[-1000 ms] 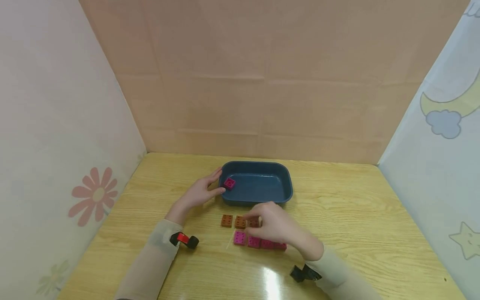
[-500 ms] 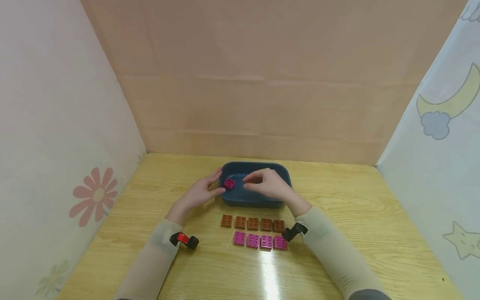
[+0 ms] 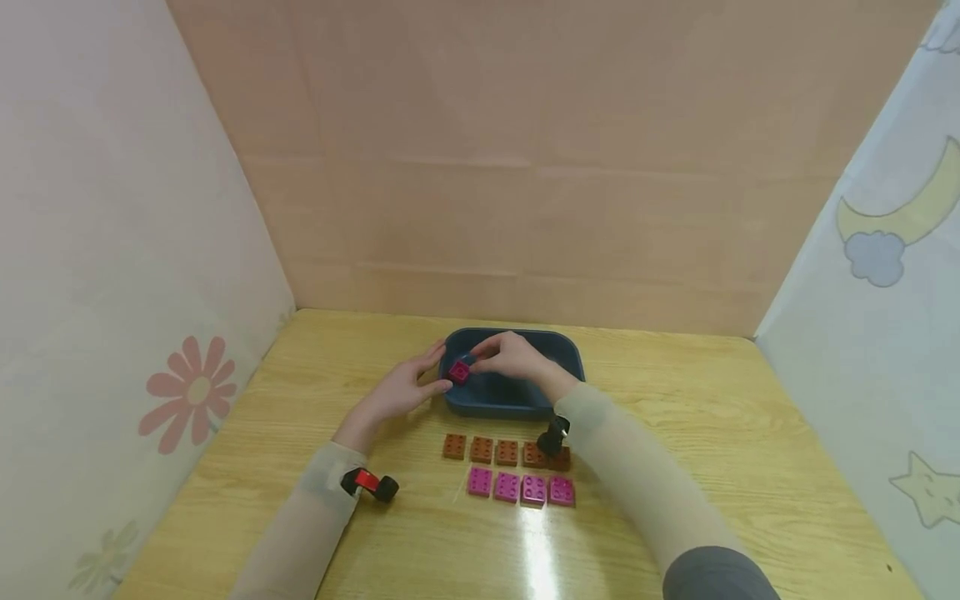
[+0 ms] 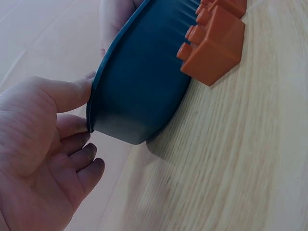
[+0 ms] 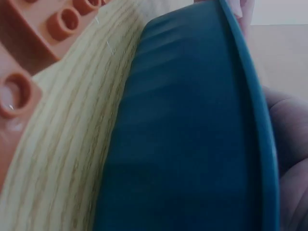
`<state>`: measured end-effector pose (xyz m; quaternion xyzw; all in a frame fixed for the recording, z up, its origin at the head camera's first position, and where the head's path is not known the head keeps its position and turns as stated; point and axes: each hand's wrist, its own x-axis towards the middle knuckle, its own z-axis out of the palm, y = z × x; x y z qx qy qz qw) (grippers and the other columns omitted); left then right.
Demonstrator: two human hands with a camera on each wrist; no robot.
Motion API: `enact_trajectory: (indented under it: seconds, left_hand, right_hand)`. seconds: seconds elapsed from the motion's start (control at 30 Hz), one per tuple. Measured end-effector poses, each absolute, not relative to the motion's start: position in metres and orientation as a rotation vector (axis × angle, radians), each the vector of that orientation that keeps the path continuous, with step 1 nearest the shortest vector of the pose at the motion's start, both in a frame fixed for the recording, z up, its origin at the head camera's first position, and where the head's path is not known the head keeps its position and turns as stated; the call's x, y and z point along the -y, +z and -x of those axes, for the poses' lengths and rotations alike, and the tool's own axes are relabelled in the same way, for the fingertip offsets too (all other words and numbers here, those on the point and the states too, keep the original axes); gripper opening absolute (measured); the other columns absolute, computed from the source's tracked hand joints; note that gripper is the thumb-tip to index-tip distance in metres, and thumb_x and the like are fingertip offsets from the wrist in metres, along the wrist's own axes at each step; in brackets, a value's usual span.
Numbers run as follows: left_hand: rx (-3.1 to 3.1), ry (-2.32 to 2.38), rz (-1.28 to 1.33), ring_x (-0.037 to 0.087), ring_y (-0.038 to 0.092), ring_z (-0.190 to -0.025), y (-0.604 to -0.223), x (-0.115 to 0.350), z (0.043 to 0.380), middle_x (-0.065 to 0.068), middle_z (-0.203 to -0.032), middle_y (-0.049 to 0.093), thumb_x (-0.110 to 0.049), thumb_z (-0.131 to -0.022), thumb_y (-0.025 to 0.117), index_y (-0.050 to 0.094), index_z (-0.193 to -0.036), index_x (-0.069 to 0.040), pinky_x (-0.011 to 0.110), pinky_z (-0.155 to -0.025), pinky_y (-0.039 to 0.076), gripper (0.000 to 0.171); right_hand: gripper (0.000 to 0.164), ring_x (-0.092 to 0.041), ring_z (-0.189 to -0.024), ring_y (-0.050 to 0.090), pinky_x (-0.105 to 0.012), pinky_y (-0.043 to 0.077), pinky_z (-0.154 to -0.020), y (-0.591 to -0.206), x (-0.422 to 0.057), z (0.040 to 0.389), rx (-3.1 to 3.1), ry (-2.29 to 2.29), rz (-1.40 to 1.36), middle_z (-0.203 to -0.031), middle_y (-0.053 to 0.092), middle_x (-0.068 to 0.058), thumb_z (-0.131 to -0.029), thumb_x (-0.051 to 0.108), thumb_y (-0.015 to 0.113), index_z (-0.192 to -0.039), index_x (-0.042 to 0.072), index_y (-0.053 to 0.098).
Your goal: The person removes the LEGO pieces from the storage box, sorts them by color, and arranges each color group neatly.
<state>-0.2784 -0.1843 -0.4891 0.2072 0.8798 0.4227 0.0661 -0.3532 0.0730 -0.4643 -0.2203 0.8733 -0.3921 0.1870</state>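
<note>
A dark blue tray stands on the table, holding one magenta toy brick at its left end. My left hand holds the tray's left end; in the left wrist view, the thumb and forefinger meet at its rim. Inside the tray, my right hand has its fingertips at the right edge of the magenta brick, not closed round it. In the right wrist view the tray wall hides most of this hand. Before the tray lie a row of orange bricks and a row of pink bricks.
The right wrist camera hangs over the right end of the orange row and partly covers it. A peach backdrop rises behind the wooden table, with printed white cloths at both sides.
My right hand has moved from above the orange row up into the tray, then left to the magenta brick. The left hand stays on the tray. The brick has not visibly moved.
</note>
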Motion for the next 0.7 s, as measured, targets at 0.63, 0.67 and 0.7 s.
enact_trajectory:
  seconds: [0.63,0.67,0.7]
  left_hand:
    - [-2.629,1.283,-0.636,0.031,0.022,-0.160,-0.490,0.181,0.276,0.009,-0.177,0.019,-0.036,-0.108,0.067,0.026,-0.169,-0.007,0.054,-0.128,0.023,0.079]
    - [-2.632,1.281,-0.637,0.031,0.022,-0.160,-0.490,0.181,0.276,0.009,-0.177,0.019,-0.036,-0.108,0.067,0.026,-0.169,-0.006,0.053,-0.128,0.023,0.079]
    - [-2.633,1.281,-0.638,0.031,0.022,-0.160,-0.490,0.181,0.276,0.009,-0.177,0.019,-0.036,-0.108,0.067,0.026,-0.169,-0.006,0.053,-0.128,0.023,0.079]
  right_hand:
    - [0.052,-0.026,-0.125,0.067,-0.045,0.054,-0.107,-0.479,-0.066,0.359,-2.361,-1.063,0.711,-0.133,0.073,-0.009,-0.095,0.027,0.084,-0.140,0.004,0.070]
    - [0.052,-0.026,-0.124,0.067,-0.045,0.054,-0.107,-0.479,-0.065,0.359,-2.361,-1.062,0.714,-0.132,0.073,-0.009,-0.095,0.028,0.084,-0.139,0.004,0.070]
    - [0.052,-0.026,-0.124,0.067,-0.045,0.054,-0.107,-0.479,-0.065,0.359,-2.364,-1.059,0.719,-0.132,0.073,-0.009,-0.096,0.029,0.084,-0.139,0.003,0.070]
